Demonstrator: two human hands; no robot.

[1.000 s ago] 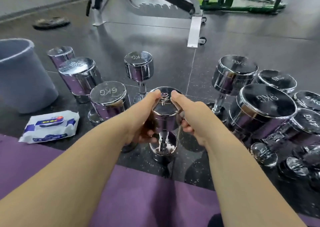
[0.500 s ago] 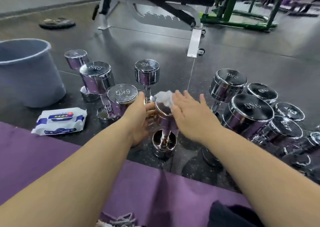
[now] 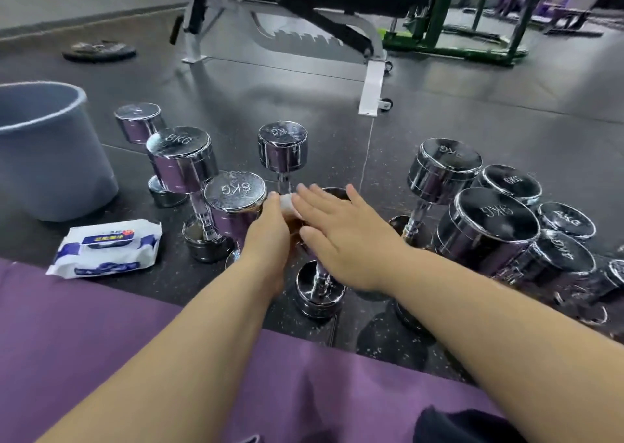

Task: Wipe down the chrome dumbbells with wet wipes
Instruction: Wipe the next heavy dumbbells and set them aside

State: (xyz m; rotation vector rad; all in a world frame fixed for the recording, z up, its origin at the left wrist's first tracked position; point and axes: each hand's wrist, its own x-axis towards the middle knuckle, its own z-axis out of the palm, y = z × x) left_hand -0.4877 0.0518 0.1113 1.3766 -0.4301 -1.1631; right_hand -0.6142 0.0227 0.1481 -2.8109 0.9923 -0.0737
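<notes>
A small chrome dumbbell [image 3: 319, 295] stands upright on the dark floor in the middle of the view. Only its handle and lower head show. My right hand [image 3: 341, 236] lies flat over its top head with straight fingers, pressing a white wet wipe [image 3: 287, 205] whose edge shows past the fingertips. My left hand [image 3: 266, 236] grips the upper head from the left side, thumb up. Chrome dumbbells marked 8KG [image 3: 180, 158] and 6KG [image 3: 234, 192] stand just left of it.
A cluster of several chrome dumbbells [image 3: 489, 226] fills the right. A wet wipe pack [image 3: 106, 248] lies at the left beside a grey bucket [image 3: 44, 158]. A purple mat [image 3: 101, 341] covers the near floor. A weight bench [image 3: 304, 13] and a weight plate [image 3: 98, 50] stand behind.
My right hand went from gripping the dumbbell's top head to lying flat across it with the wipe under the fingers. The left hand stayed on the head. The view tilted up.
</notes>
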